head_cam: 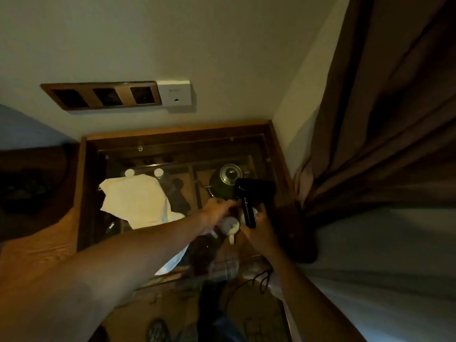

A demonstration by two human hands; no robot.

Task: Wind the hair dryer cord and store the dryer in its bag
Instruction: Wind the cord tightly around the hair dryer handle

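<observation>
A black hair dryer (pixel 249 193) is held upright over a glass-topped table, barrel up and handle down. My right hand (pixel 259 230) is closed around the bottom of the handle. My left hand (pixel 218 209) reaches in from the left and touches the dryer just below the barrel; whether it pinches the cord I cannot tell. The black cord (pixel 261 277) hangs below my right wrist in loose loops. A cream cloth bag (pixel 138 198) lies flat on the glass to the left of both hands.
The wooden-framed glass table (pixel 84 193) holds a dark kettle (pixel 227 181), white cups (pixel 230 227) under my hands and two white bottle caps (pixel 144 172). A brown curtain (pixel 382 119) hangs at right, a wall socket panel (pixel 103 96) above.
</observation>
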